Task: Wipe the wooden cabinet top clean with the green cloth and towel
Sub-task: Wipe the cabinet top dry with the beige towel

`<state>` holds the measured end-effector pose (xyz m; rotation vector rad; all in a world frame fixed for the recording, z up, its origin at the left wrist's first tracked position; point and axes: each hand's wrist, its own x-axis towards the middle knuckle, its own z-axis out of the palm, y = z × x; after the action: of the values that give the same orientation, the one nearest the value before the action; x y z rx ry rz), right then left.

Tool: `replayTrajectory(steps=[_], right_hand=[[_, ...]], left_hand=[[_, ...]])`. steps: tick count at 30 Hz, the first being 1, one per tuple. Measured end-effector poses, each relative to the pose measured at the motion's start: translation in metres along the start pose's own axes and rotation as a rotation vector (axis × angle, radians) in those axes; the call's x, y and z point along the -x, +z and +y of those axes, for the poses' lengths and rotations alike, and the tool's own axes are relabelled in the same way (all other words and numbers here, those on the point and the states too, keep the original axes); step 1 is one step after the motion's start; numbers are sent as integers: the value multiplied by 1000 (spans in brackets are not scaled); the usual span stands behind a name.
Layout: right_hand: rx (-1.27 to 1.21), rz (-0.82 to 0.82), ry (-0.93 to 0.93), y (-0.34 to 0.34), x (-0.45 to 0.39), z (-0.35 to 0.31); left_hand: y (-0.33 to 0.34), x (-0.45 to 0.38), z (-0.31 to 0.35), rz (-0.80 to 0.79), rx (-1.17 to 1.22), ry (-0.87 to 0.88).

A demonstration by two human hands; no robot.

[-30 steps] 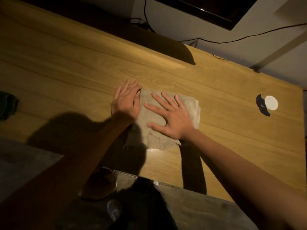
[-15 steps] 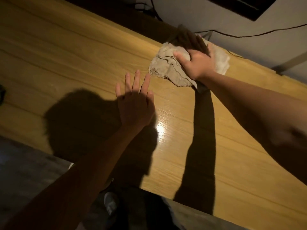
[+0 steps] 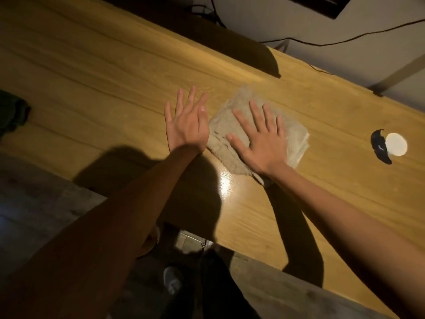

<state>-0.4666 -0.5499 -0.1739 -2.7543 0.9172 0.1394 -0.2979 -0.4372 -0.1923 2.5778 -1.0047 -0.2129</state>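
Observation:
A beige towel (image 3: 296, 139) lies folded flat on the wooden cabinet top (image 3: 115, 72). My right hand (image 3: 259, 143) presses on it with the palm down and the fingers spread. My left hand (image 3: 186, 125) hovers or rests flat just left of the towel, fingers apart, holding nothing. A dark green cloth (image 3: 11, 113) sits bunched at the far left edge of the view, away from both hands.
A small white disc (image 3: 396, 144) with a dark curved object (image 3: 379, 148) beside it lies on the top at the right. Black cables (image 3: 345, 40) run along the wall behind. The cabinet's front edge crosses below my arms, with the floor and a shoe (image 3: 172, 283) beneath.
My right hand has pulled the towel back from the far edge toward the middle and flattened it. My left hand stays flat beside it.

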Motion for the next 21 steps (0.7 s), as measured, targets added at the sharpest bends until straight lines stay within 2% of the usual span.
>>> replayTrajectory(steps=[6,10,16,21], right_hand=[[73,-37,-282,25,119,-21],[97,-76,-493,37,181,-3],[74,-119,-586,33,176,16],[71,-117,-605,23,147,36]], left_hand=[[-7,2,-6,-40,-8,50],[-12,9,-8,-70,-38,122],[-14,45,-15,-128,-95,258],[-10,82,12,-156,-25,265]])
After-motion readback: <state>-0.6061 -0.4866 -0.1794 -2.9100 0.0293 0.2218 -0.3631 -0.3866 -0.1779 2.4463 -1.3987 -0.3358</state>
